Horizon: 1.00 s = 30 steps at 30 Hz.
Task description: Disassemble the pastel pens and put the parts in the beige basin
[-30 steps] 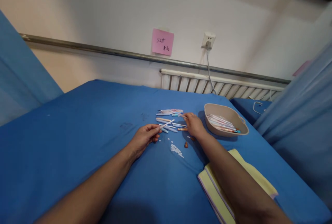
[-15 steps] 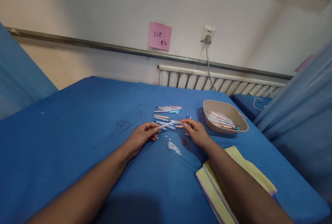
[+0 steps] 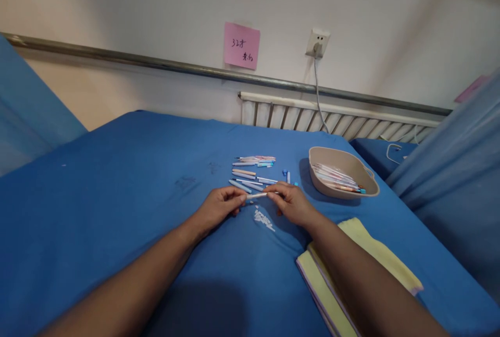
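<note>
My left hand point(image 3: 219, 207) and my right hand point(image 3: 291, 204) meet over the blue sheet point(image 3: 117, 212). Between them runs a thin white pen point(image 3: 257, 196), lying almost level. The left fingers pinch its left end and the right fingers pinch its right end. Just beyond the hands lies a loose group of several pens point(image 3: 252, 173) on the sheet. A small heap of white bits point(image 3: 264, 219) lies right in front of the hands.
A beige tray point(image 3: 369, 189) holding several pens sits to the right. A yellow folded cloth point(image 3: 351, 274) lies under my right forearm. Behind are a radiator point(image 3: 336, 121), a wall socket with a cable point(image 3: 317, 44) and a pink note point(image 3: 241, 46). Blue curtains hang at both sides.
My right hand came back from the pile of pens toward the left hand and took hold of the free end of the white pen. The pen went from slanted to nearly level.
</note>
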Tool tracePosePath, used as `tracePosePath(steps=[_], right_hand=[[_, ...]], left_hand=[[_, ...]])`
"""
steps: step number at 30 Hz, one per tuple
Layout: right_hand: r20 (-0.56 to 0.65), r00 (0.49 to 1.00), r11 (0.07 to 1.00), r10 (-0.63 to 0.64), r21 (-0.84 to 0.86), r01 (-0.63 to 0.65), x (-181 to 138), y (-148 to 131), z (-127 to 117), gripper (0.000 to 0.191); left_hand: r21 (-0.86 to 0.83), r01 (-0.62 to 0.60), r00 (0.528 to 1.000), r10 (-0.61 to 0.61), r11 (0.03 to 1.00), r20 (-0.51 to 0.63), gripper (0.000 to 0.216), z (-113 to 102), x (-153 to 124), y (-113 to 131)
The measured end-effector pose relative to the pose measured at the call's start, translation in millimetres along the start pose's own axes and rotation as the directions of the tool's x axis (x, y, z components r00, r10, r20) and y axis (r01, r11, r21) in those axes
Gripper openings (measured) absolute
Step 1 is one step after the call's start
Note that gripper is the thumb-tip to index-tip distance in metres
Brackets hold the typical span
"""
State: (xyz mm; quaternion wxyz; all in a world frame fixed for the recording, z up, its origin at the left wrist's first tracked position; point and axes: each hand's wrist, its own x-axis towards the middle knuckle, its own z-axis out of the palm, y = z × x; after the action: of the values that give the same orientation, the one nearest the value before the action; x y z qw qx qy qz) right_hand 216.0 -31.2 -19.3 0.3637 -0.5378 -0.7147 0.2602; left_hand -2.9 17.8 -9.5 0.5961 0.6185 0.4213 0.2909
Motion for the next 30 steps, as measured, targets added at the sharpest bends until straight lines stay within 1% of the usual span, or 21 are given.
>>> tracePosePath(steps=[3,6,12,15,20,22,24,25,26,28,30], right_hand=[[-0.046,0.998,0.999,-0.040,-0.034,0.038,-1,-2,5,0.021],[-0.055,0.997,0.998,-0.052,-0.036,0.050,0,-2,6,0.021],[-0.014,0.995,0.995,-0.094,-0.030,0.094,0,-5,3,0.021],[-0.016,0.997,0.996,-0.081,-0.033,0.081,1,-6,4,0.021],[-0.043,0.997,0.998,-0.066,-0.002,0.066,2,-4,9,0.019],[-0.050,0.996,0.997,-0.069,0.023,0.070,3,-4,11,0.018],[-0.069,0.995,0.996,-0.070,0.044,0.073,3,-4,13,0.019],[-0.082,0.994,0.996,-0.066,0.051,0.070,3,-4,13,0.019],[-0.099,0.993,0.996,-0.059,0.055,0.065,3,-4,14,0.019],[-0.123,0.991,0.997,-0.053,0.054,0.060,3,-4,14,0.020],[-0.138,0.988,0.996,-0.066,0.051,0.074,3,-3,14,0.020]], left_hand=[[0.004,0.001,1.000,-0.001,1.000,-0.002,0.028,0,-1,0],[-0.006,0.014,1.000,-0.014,1.000,0.003,0.028,-1,-1,1],[-0.023,0.036,0.999,-0.035,0.999,0.041,0.029,-2,0,-3],[-0.036,0.006,0.999,-0.004,0.999,0.048,0.027,-2,2,-5],[-0.011,-0.056,0.998,0.056,0.998,-0.005,0.023,-2,0,-3],[-0.050,-0.062,0.998,0.062,0.997,-0.012,0.028,-1,-1,0],[-0.128,-0.071,0.997,0.070,0.989,-0.010,0.047,0,-3,3],[-0.161,-0.063,0.998,0.062,0.985,-0.013,0.055,1,-4,4],[-0.180,-0.044,0.999,0.041,0.983,-0.022,0.057,1,-4,4],[-0.158,0.017,0.999,-0.023,0.987,-0.033,0.045,2,-3,4],[-0.086,0.058,0.998,-0.061,0.995,-0.029,0.040,1,-2,2]])
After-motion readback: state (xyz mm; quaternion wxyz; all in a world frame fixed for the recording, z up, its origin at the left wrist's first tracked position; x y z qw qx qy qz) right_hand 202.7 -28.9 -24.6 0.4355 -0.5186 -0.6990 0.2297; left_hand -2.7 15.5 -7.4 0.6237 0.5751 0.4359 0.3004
